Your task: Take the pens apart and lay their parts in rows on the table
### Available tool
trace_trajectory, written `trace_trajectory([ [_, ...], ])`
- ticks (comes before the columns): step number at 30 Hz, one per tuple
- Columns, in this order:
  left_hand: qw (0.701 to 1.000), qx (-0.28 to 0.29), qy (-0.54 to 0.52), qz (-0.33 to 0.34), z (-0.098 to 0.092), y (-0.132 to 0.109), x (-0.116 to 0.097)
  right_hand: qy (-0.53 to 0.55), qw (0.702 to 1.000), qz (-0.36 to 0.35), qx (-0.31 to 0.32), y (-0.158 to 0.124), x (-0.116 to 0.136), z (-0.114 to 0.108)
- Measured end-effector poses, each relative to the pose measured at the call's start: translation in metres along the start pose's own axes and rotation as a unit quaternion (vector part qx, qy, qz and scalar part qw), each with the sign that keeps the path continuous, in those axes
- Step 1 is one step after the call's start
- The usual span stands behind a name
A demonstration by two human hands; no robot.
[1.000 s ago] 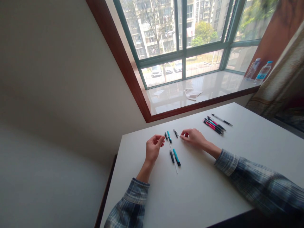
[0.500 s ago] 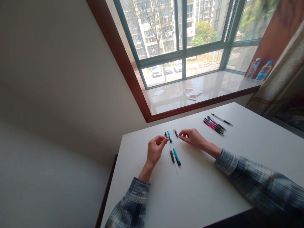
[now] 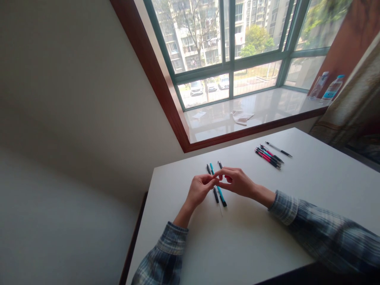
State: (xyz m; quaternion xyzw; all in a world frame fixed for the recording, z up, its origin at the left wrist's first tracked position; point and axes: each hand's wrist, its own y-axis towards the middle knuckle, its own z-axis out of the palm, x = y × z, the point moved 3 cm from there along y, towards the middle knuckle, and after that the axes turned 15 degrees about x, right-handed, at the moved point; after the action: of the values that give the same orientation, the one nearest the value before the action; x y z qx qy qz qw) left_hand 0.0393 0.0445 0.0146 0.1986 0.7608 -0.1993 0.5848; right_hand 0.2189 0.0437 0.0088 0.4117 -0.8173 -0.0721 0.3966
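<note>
My left hand [image 3: 200, 189] and my right hand [image 3: 236, 182] meet fingertip to fingertip above the white table [image 3: 252, 237]. Both are pinched on a small pen part, too small to name. Just beneath the fingers lie a teal pen piece [image 3: 221, 196] and a black pen piece [image 3: 215, 195]. Farther back lie more loose parts: a black piece [image 3: 208, 169], a teal piece [image 3: 211, 168] and another black piece [image 3: 220, 164]. A thin white refill lies near the teal piece.
A bundle of pink, teal and black pens [image 3: 268, 156] lies at the table's far right, with a single black pen [image 3: 279, 149] beside it. Behind the table runs a window sill [image 3: 267, 107] with cloths and two bottles [image 3: 329, 87]. A curtain hangs at right.
Both hands have lifted off the table and come together over the middle pen pieces. The right hand moved left and nearer; the left hand moved right.
</note>
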Motion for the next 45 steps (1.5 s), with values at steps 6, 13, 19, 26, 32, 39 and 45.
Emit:
trace_trajectory([
  [6, 1.000, 0.011, -0.011, -0.016, 0.001, 0.000, -0.004, -0.002, 1.000, -0.001, 0.000, 0.000, 0.000, -0.002],
  [13, 0.995, -0.097, -0.016, 0.005, -0.007, -0.005, -0.001, -0.008, 0.997, 0.069, -0.038, 0.001, -0.041, -0.007],
  [19, 0.992, -0.128, 0.000, 0.012, -0.003, -0.011, 0.002, -0.015, 0.993, 0.114, -0.004, 0.008, -0.069, -0.002],
  [26, 0.991, -0.135, 0.014, 0.011, 0.002, -0.012, 0.002, -0.048, 0.988, 0.144, 0.022, 0.010, -0.068, -0.001],
  [32, 0.991, -0.134, 0.023, 0.002, 0.001, -0.012, 0.005, -0.052, 0.985, 0.159, 0.029, 0.010, -0.067, -0.001],
  [39, 0.990, -0.136, 0.028, 0.000, 0.000, -0.012, 0.006, -0.087, 0.983, 0.158, 0.031, 0.009, -0.060, -0.002],
  [45, 0.990, -0.134, 0.036, 0.005, -0.001, -0.011, 0.010, -0.113, 0.978, 0.161, 0.063, 0.009, -0.054, -0.002],
])
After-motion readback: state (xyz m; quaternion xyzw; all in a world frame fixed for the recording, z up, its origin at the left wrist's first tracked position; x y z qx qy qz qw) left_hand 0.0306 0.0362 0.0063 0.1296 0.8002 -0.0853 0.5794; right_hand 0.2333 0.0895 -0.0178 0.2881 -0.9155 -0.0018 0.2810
